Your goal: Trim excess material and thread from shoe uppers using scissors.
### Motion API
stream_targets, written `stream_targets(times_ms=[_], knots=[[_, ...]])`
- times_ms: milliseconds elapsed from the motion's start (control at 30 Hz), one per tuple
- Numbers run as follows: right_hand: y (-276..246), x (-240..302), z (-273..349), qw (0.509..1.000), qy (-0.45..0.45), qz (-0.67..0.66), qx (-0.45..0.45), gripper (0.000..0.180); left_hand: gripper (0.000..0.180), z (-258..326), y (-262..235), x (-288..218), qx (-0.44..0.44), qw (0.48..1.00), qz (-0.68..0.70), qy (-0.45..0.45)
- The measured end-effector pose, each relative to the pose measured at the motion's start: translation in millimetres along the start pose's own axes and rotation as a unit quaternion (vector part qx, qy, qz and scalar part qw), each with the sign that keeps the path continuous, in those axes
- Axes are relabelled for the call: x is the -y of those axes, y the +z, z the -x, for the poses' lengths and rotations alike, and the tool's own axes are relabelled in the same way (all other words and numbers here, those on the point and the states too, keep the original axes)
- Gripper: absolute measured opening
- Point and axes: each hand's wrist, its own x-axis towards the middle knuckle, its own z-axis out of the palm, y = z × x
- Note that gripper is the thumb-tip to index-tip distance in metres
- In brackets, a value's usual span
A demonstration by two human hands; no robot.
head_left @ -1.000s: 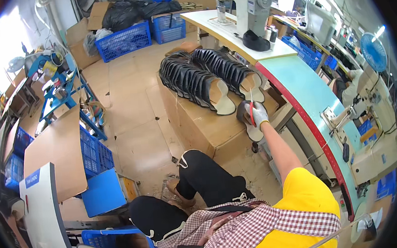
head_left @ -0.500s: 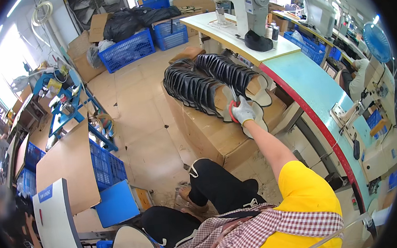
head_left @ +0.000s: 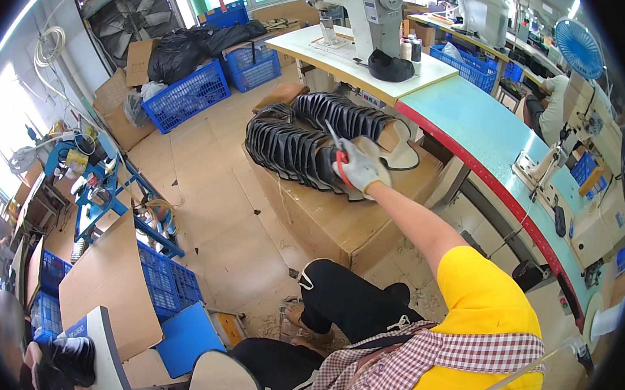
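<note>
My right hand (head_left: 361,168), in a white knitted glove, is closed round scissors (head_left: 342,167) with red handles, their blades pointing up and away. It is over the near end of a row of black shoe uppers (head_left: 280,143) with pale linings. A blurred cream piece shows beside the fingers; I cannot tell whether they touch it. Another row of black uppers (head_left: 339,112) lies behind to the right. Both rows rest on a brown cardboard box (head_left: 329,226). My left hand is out of view. By my left knee stands a cream and brown piece (head_left: 224,379).
At the right, a curved turquoise bench (head_left: 460,127) with a red edge adjoins a table bearing a sewing machine (head_left: 372,10). Blue crates (head_left: 186,96) stand at the back. A cardboard sheet (head_left: 105,289) is at the left, where another person holds a black shoe-like item (head_left: 74,360).
My right hand has moved left and slightly up with the scissors, toward the left row. The view has shifted a little. At the lower left, the other person's black item has come into sight.
</note>
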Motion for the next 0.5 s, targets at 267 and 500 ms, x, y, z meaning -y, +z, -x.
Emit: stream_targets(times_ms=[267, 500], knots=[[0.6, 13.1, -20.3, 0.997, -0.025, 0.063, 0.021, 0.04, 0.031, 21.4, 13.9, -65.8, 0.082, 0.992, 0.039, 0.093], [-45.5, 45.8, 40.0, 0.989, -0.075, -0.128, -0.014, 0.033, 0.025, 41.0, 78.9, -152.9, 0.087, 0.984, 0.002, 0.157]])
